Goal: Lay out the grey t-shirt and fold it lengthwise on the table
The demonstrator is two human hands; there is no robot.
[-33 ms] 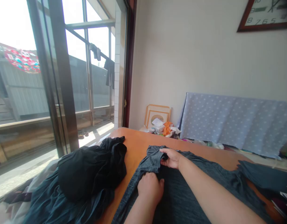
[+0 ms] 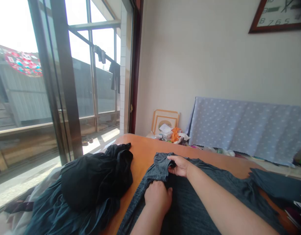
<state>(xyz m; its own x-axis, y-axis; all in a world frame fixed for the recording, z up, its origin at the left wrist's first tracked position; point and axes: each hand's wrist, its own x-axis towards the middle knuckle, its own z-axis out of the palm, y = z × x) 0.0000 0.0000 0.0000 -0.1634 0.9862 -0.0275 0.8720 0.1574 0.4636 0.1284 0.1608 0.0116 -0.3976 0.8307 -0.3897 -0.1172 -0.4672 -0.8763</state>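
A dark grey heathered shirt (image 2: 187, 199) lies spread on the orange-brown table (image 2: 140, 147). My right hand (image 2: 180, 166) pinches the edge of its short sleeve, thumb inside the opening and fingertips on top. Just below and to the left, my left hand (image 2: 157, 195) is curled against the same sleeve, its fingers closed on the cloth and partly hidden by it. The sleeve is bunched and folded back over the shirt's left side. Toward the right, the rest of the shirt stretches beneath my right forearm.
A heap of black and dark blue clothes (image 2: 91, 182) sits at the table's left. More dark folded clothing (image 2: 280, 186) lies at the right edge. Beyond the table are a pile of odds and ends (image 2: 170, 133) and a pale blue dotted cloth (image 2: 238, 127). Glass doors (image 2: 96, 81) stand at left.
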